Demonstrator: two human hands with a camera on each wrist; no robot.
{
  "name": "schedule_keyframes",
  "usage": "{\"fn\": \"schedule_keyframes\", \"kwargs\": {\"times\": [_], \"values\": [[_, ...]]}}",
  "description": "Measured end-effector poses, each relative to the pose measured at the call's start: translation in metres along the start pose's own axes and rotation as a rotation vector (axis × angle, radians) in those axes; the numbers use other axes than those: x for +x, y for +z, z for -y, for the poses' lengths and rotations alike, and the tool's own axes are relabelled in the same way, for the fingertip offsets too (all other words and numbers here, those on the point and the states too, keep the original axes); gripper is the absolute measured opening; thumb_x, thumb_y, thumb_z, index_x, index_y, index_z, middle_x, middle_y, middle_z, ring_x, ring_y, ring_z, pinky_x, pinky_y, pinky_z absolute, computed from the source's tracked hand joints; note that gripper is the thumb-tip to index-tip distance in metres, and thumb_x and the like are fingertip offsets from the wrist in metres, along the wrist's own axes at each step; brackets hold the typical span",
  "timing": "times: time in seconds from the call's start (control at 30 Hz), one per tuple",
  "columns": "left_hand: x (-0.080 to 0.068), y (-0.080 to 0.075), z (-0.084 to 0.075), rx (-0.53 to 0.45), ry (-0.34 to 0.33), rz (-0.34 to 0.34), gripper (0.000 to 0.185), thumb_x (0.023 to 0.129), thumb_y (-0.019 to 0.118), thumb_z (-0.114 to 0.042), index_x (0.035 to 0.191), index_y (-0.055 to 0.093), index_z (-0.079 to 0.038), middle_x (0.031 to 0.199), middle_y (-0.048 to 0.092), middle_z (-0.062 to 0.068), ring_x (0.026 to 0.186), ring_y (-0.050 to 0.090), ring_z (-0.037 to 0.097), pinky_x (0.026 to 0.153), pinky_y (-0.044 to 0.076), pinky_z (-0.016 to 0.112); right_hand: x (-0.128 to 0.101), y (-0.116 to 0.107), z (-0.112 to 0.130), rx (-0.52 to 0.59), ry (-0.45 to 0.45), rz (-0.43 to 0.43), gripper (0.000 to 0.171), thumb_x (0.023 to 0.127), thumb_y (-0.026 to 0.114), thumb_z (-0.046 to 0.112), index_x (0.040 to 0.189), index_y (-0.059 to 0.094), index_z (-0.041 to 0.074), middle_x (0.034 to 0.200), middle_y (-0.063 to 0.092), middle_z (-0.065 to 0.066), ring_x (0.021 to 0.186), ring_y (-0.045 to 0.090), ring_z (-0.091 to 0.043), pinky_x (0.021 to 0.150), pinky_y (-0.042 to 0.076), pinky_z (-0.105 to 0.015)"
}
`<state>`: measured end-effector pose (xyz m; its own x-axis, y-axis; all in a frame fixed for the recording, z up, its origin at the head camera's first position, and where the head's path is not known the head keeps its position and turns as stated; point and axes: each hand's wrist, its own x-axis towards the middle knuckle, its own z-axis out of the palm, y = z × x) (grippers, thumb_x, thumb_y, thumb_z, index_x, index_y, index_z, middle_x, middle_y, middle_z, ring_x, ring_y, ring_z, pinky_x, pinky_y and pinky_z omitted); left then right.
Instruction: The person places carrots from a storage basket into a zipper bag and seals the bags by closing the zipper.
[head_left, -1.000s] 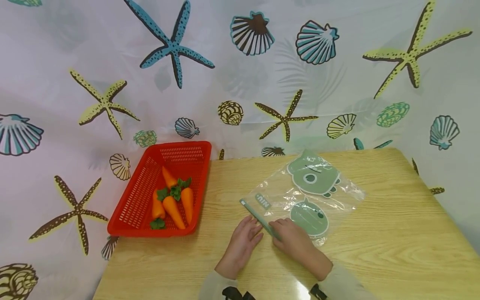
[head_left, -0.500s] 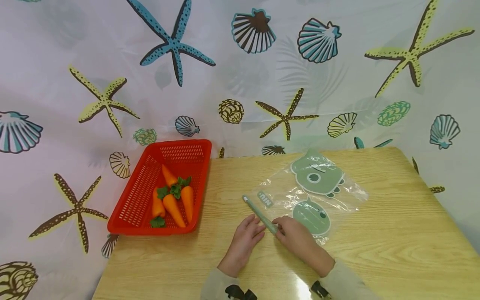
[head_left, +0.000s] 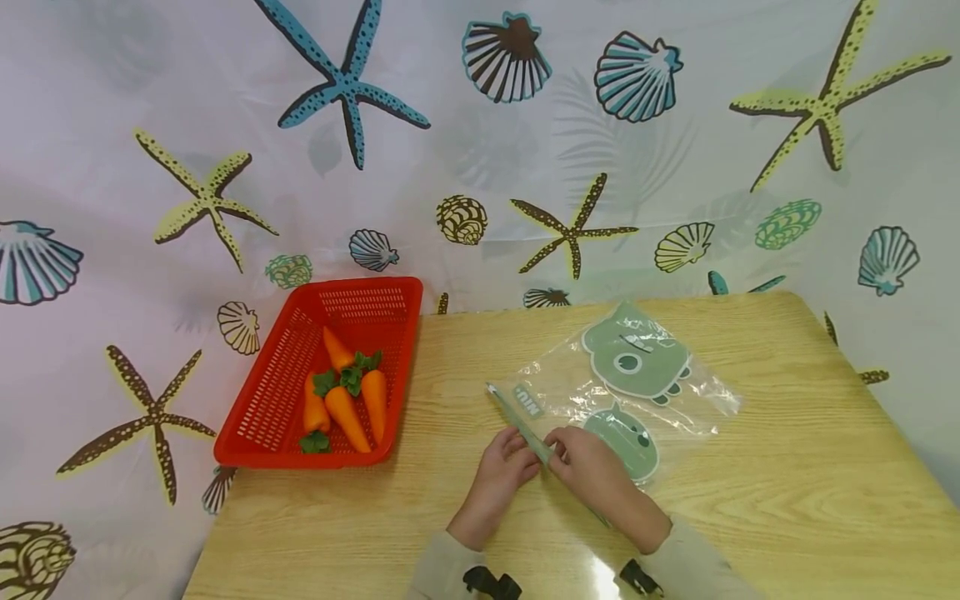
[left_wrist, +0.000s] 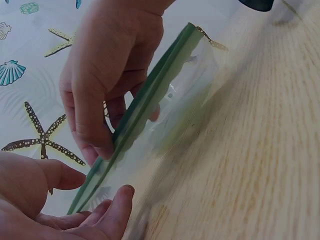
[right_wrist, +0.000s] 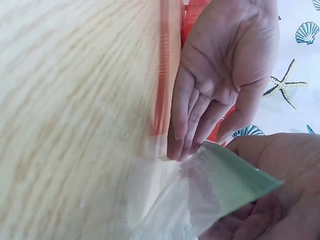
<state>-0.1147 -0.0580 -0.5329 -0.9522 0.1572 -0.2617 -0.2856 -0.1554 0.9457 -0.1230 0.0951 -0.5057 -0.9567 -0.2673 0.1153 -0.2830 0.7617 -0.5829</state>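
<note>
A clear plastic zip bag [head_left: 636, 367] with green cartoon animal prints lies at a slant on the wooden table, its green zip edge [head_left: 516, 413] lifted toward me. My right hand [head_left: 592, 467] pinches that edge near its middle, thumb on one side and fingertips on the other, as the left wrist view shows. Just left of it, my left hand [head_left: 497, 479] has its fingers loosely extended at the edge. In the left wrist view the left thumb [left_wrist: 70, 177] comes right up to the green strip [left_wrist: 135, 117], with the other fingers spread below.
On the left of the table [head_left: 787, 467] stands a red plastic basket [head_left: 255, 400] holding several toy carrots [head_left: 347, 419] with green tops. A white cloth [head_left: 480, 150] printed with starfish and shells hangs behind the table.
The bag's zip edge has risen and tilted up from the table, pinched by my right hand. My left hand has shifted slightly right, along with the edge.
</note>
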Motion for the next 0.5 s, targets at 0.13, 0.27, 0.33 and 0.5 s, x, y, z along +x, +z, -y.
{"fn": "schedule_keyframes", "kwargs": {"times": [0.13,0.27,0.33,0.5], "values": [[0.0013,0.0011,0.0016,0.014,0.027,-0.003,0.049,0.093,0.057,-0.013,0.136,0.038,-0.001,0.122,0.051,0.020,0.097,0.060,0.021,0.085,0.050,0.036,-0.0017,-0.0029,0.0041,-0.001,0.011,-0.005,0.012,0.076,0.068,0.010,0.087,0.064,0.012,0.069,0.054,0.012,0.058,0.048,-0.004,0.050,0.040,-0.022],[0.0012,0.0027,0.0012,0.020,0.047,-0.020,0.044,0.092,0.058,-0.012,0.131,0.042,-0.001,0.112,0.055,0.015,0.094,0.061,0.020,0.084,0.051,0.037,-0.0030,-0.0053,0.0065,-0.023,0.010,-0.017,0.010,0.077,0.068,0.014,0.084,0.062,0.015,0.067,0.051,0.013,0.056,0.045,-0.003,0.048,0.039,-0.022],[0.0010,0.0040,-0.0003,0.022,0.053,-0.027,0.043,0.091,0.059,-0.012,0.130,0.042,0.000,0.108,0.056,0.014,0.093,0.061,0.019,0.083,0.051,0.038,-0.0033,-0.0061,0.0067,-0.050,-0.006,-0.031,0.010,0.076,0.068,0.015,0.082,0.060,0.015,0.067,0.049,0.013,0.054,0.043,-0.003,0.047,0.037,-0.022],[0.0017,0.0069,-0.0019,0.017,0.089,-0.047,0.036,0.091,0.056,-0.006,0.124,0.045,0.003,0.099,0.057,0.014,0.084,0.062,0.019,0.079,0.052,0.042,-0.0033,-0.0088,0.0044,-0.168,-0.126,-0.099,0.012,0.076,0.067,0.016,0.075,0.055,0.015,0.062,0.043,0.011,0.048,0.037,-0.005,0.040,0.031,-0.021]]}}
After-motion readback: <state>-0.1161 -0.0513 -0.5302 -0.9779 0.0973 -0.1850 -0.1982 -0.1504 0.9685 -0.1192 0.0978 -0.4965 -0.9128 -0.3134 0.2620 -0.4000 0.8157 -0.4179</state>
